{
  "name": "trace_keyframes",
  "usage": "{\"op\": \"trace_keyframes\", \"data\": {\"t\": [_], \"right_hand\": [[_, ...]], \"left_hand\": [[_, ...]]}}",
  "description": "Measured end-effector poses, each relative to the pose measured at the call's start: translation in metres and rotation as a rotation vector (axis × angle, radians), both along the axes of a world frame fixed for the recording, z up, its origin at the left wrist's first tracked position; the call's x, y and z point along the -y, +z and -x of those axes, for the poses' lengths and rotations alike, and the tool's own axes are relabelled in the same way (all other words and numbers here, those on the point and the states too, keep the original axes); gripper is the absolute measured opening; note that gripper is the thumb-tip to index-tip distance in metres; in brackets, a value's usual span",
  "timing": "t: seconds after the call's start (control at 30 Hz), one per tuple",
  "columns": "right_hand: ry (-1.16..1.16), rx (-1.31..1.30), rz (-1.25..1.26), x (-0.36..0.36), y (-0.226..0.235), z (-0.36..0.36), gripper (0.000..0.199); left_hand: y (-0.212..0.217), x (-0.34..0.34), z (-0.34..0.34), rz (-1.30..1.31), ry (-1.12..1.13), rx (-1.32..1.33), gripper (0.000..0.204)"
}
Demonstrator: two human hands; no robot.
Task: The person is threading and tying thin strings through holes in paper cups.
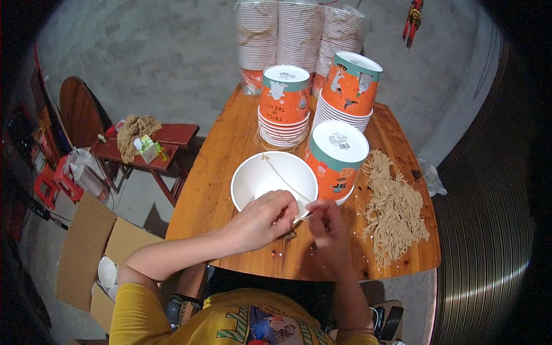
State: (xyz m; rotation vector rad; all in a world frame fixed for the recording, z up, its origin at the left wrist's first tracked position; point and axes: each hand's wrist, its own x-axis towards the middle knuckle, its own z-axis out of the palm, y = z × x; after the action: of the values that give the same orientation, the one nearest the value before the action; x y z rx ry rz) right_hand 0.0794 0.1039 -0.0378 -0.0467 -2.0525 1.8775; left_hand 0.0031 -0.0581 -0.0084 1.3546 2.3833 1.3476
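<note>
A white-lined paper bucket [253, 178] stands mouth up near the front of the wooden table. A thin tan cord [282, 174] runs from its far rim across the mouth to my fingers at the near right rim. My left hand [265, 221] is closed over that rim, its thumb and fingers pinched at the cord; the fingertips are partly hidden. Just right of it, my right hand [328, 225] pinches the cord by the rim. Behind my right hand stands an upside-down orange and green paper bucket [332, 172].
Two more stacks of upside-down orange buckets [284, 100] [351, 86] stand behind, with tall wrapped bucket stacks [299, 37] by the wall. A bundle of tan cords [394, 213] lies at right. An open cardboard box [86, 253] and a red bench [172, 133] are left.
</note>
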Motion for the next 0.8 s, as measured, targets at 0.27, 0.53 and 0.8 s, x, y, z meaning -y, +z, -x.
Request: {"op": "trace_keyframes", "data": {"t": [0.27, 0.53, 0.8], "right_hand": [[-0.132, -0.414, -0.808, 0.000, -0.004, 0.002, 0.011], [0.154, -0.164, -0.647, -0.023, 0.009, -0.008, 0.012], [0.171, -0.258, -0.905, -0.033, 0.024, 0.015, 0.007]], "left_hand": [[-0.005, 0.002, -0.002, -0.001, 0.011, 0.006, 0.018], [-0.004, 0.020, -0.004, 0.024, 0.041, -0.155, 0.024], [-0.009, 0.052, 0.005, 0.120, -0.045, -0.452, 0.014]]}}
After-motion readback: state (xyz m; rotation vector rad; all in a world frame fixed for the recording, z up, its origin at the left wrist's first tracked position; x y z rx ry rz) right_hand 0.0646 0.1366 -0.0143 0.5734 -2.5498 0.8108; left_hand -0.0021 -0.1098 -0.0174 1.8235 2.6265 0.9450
